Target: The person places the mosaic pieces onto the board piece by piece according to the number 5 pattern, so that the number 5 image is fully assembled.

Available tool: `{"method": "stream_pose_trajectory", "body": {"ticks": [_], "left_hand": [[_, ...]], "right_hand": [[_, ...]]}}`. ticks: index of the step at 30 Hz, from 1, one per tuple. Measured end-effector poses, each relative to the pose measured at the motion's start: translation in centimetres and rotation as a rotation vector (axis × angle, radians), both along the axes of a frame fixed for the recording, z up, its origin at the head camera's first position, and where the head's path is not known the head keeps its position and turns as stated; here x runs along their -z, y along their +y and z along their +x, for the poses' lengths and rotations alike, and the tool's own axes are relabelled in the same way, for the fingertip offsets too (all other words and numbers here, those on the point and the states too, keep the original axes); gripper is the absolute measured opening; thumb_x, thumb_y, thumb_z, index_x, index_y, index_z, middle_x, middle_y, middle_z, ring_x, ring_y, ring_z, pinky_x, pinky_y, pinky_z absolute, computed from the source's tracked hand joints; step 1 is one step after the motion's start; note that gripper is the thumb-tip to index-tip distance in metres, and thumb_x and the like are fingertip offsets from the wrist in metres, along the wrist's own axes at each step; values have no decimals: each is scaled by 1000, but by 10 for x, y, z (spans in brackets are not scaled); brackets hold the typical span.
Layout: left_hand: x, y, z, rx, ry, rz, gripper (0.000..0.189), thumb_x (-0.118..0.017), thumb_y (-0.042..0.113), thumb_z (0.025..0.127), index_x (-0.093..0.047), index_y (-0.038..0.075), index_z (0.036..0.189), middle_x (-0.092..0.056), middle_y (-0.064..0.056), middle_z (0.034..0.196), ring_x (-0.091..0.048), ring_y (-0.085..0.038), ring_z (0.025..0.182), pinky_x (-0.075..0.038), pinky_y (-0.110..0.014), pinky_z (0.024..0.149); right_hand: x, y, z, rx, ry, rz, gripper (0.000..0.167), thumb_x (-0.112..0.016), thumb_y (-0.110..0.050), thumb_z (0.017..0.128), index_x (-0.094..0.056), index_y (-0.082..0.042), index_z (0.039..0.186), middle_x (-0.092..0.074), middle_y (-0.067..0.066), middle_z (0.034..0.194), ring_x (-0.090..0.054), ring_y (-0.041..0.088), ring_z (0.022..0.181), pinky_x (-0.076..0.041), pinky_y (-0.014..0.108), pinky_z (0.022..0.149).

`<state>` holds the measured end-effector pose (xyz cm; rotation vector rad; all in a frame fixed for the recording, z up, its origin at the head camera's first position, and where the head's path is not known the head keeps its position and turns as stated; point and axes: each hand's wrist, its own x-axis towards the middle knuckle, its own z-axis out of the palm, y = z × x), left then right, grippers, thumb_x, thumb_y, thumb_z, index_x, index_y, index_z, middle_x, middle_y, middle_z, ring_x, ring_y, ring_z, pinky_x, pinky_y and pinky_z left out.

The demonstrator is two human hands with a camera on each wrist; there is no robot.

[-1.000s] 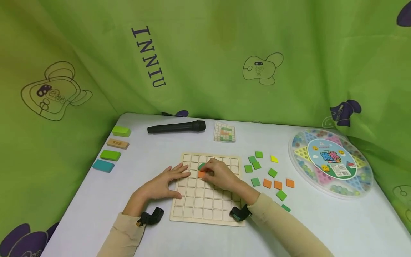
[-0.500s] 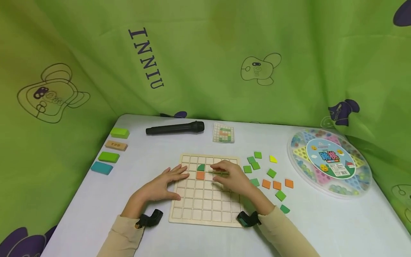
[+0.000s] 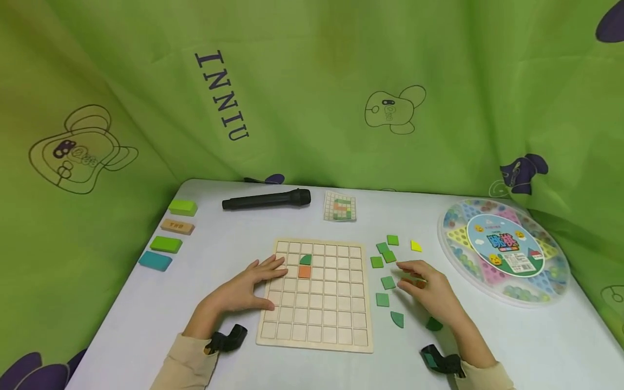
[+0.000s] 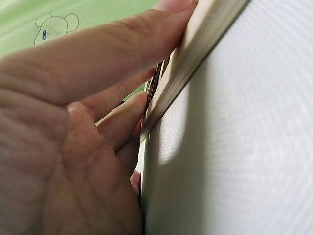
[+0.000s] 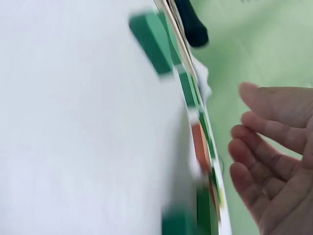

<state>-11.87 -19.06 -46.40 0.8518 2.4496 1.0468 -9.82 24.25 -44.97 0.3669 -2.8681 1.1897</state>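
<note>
My left hand (image 3: 248, 287) rests with spread fingers on the left edge of a wooden grid board (image 3: 317, 330). In the left wrist view its thumb and fingertips touch the board's edge (image 4: 178, 73). On the board, a green quarter-round tile (image 3: 305, 260) sits directly above an orange square tile (image 3: 304, 272). Right of the board, my right hand (image 3: 434, 292) hovers over loose tiles, fingers loosely bent and holding nothing. Beside its fingertips lies a green square tile (image 3: 388, 283). The right wrist view shows an orange tile (image 5: 200, 146) below the hand, hidden by it in the head view.
A pattern card (image 3: 339, 207) and a black microphone (image 3: 266, 200) lie behind the board. Several blocks (image 3: 166, 244) line the left table edge. A round marble-game box (image 3: 504, 252) is at right. A yellow quarter-round tile (image 3: 416, 246) lies among the loose green ones.
My right hand has let go of the orange tile on the board and moved right, over the loose tiles. The left hand has stayed at the board's edge.
</note>
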Motion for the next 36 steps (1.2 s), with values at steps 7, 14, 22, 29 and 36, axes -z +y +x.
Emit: {"method": "stream_pose_trajectory", "body": {"ticks": [7,14,22,29,36], "left_hand": [[0,-1,1,-3,10,-12,80,-77,39,73,-45,14,142,-25,-4,157,-14,-29,146,-4,-55,117],[-2,-3,0,-7,31,-1,80,-78,38,72,-46,12,141,-27,-6,156,-15,-31,146,-5,-57,117],[-3,0,0,6,4,1,79,-78,36,73,-46,10,141,-27,-6,156,-14,-31,146,-5,-57,117],[-4,-1,1,1,-1,-17,78,-78,35,74,-46,10,141,-26,-6,156,-14,-30,146,-4,-55,118],[-5,0,1,9,1,-29,78,-77,34,75,-45,10,142,-25,-5,157,-13,-28,147,-4,-54,118]], "right_hand": [[11,24,6,-2,-12,96,35,-73,-21,83,-66,-10,116,-62,3,116,-58,20,103,-46,16,84],[21,26,1,-31,62,101,26,-74,-17,82,-68,-14,107,-60,2,113,-54,21,105,-34,4,86],[23,24,5,41,98,126,31,-72,-18,84,-65,-14,114,-65,0,110,-57,9,96,-43,12,80],[6,-7,4,3,128,0,32,-73,-17,83,-66,-16,114,-66,-3,108,-59,1,95,-52,23,80],[-2,-64,7,-75,167,-70,32,-75,-11,80,-67,-14,112,-65,-2,106,-63,17,93,-55,37,78]]}}
